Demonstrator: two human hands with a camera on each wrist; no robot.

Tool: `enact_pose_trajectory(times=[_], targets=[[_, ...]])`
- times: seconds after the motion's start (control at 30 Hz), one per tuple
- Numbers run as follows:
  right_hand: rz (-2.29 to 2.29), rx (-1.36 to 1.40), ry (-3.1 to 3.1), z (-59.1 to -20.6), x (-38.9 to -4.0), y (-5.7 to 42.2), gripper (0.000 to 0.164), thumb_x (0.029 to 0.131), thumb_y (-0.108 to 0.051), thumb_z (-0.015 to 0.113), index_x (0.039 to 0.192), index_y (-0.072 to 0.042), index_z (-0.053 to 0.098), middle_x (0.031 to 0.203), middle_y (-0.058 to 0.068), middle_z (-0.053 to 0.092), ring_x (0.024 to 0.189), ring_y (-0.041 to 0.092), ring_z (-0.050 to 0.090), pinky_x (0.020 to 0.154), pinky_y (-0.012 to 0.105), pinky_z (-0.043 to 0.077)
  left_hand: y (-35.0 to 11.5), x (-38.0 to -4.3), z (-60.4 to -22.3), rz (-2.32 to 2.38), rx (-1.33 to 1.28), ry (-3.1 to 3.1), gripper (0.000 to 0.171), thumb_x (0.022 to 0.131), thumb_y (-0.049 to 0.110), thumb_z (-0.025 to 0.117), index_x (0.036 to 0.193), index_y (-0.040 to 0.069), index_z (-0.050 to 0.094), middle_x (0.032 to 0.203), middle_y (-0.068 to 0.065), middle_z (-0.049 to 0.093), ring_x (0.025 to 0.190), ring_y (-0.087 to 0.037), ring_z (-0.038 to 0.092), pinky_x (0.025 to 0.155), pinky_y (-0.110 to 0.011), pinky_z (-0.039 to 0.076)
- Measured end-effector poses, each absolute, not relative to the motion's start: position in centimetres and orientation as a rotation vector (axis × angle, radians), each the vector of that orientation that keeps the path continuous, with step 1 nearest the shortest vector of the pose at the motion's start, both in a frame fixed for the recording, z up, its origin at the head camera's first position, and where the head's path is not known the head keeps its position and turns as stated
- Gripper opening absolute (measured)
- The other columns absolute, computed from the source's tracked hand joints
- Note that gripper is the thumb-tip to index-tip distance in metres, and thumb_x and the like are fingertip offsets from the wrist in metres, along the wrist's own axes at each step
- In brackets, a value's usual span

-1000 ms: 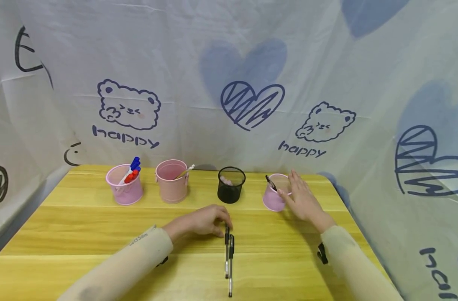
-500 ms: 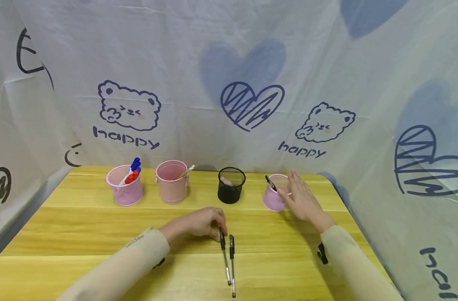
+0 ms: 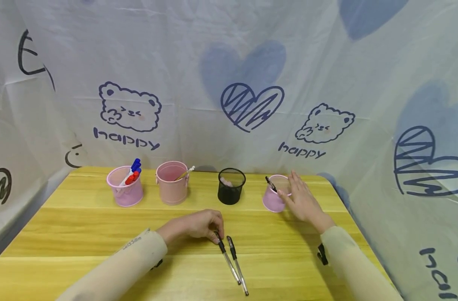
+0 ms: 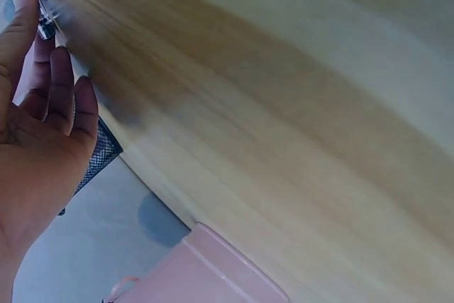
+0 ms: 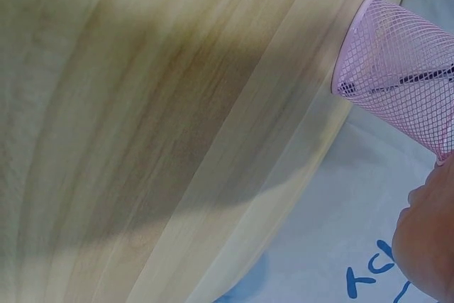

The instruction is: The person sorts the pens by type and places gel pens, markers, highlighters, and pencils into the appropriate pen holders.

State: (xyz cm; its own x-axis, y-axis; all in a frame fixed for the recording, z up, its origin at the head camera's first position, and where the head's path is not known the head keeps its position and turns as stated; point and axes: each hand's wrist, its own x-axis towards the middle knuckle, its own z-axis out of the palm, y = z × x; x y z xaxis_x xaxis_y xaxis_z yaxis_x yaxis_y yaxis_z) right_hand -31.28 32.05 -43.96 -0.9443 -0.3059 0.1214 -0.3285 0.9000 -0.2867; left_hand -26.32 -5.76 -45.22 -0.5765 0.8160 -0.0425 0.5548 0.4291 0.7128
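Observation:
My left hand (image 3: 206,225) pinches the black capped end of a gel pen (image 3: 225,254), whose clear barrel slants toward the front right. Beside it on the table lies a second gel pen (image 3: 234,256), close to the first at the tip end. In the left wrist view, the thumb and fingers meet at the pen (image 4: 45,28) in the top left corner. At the right, my right hand (image 3: 305,204) rests against the rim of a pink mesh pen cup (image 3: 272,202), its fingers straight. A dark pen (image 3: 270,184) leans inside that cup.
Along the back of the wooden table (image 3: 101,234) stand a black mesh cup (image 3: 229,195), a pink pail (image 3: 173,190) with a pencil, and a pink mesh cup (image 3: 128,195) holding blue and red markers. A printed cloth (image 3: 191,62) hangs behind.
My left hand has drawn slightly left and toward me, pulling the pen's capped end along. Both pens have swung, with their tips now farther right. My right hand has stayed at the cup.

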Motion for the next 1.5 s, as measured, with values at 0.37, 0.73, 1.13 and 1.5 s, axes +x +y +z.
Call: enact_pose_trajectory(times=[0.37, 0.73, 1.13, 1.5], targets=[[0.474, 0.5, -2.983, -44.2, -31.3, 31.9, 0.09, 0.109, -0.061, 0.031, 0.162, 0.009, 0.012, 0.171, 0.027, 0.005, 0.158, 0.045, 0.009, 0.129, 0.057, 0.01, -6.2, -26.1, -45.1, 0.942, 1.054, 2.253, 0.008, 0.089, 0.011, 0.082, 0.093, 0.011, 0.075, 0.092, 0.006, 0.065, 0.083, -0.004, 0.055, 0.078, -0.021, 0.05], [0.469, 0.484, -3.004, -44.0, -31.2, 32.0, 0.089, 0.109, -0.06, 0.031, 0.163, 0.008, 0.01, 0.172, 0.025, 0.002, 0.159, 0.042, 0.005, 0.129, 0.056, 0.01, -7.2, -25.9, -44.8, 1.115, 1.022, 2.165, 0.007, 0.092, 0.011, 0.079, 0.097, 0.008, 0.075, 0.09, 0.005, 0.072, 0.081, -0.004, 0.061, 0.078, -0.022, 0.053], [0.464, 0.496, -2.994, -44.0, -31.3, 32.0, 0.089, 0.109, -0.06, 0.031, 0.162, 0.01, 0.012, 0.172, 0.026, 0.002, 0.159, 0.043, 0.006, 0.129, 0.057, 0.011, -7.8, -25.5, -43.3, 1.336, 0.993, 2.213, 0.011, 0.094, 0.007, 0.076, 0.105, 0.005, 0.074, 0.098, -0.002, 0.073, 0.085, -0.01, 0.064, 0.077, -0.023, 0.056], [0.492, 0.491, -2.999, -44.2, -31.4, 32.1, 0.09, 0.109, -0.061, 0.032, 0.163, 0.008, 0.011, 0.172, 0.024, 0.001, 0.159, 0.042, 0.006, 0.129, 0.055, 0.009, -7.4, -24.7, -42.0, 1.611, 0.948, 2.147, 0.021, 0.096, -0.001, 0.071, 0.116, -0.005, 0.068, 0.108, -0.015, 0.075, 0.095, -0.016, 0.07, 0.085, -0.027, 0.061]])
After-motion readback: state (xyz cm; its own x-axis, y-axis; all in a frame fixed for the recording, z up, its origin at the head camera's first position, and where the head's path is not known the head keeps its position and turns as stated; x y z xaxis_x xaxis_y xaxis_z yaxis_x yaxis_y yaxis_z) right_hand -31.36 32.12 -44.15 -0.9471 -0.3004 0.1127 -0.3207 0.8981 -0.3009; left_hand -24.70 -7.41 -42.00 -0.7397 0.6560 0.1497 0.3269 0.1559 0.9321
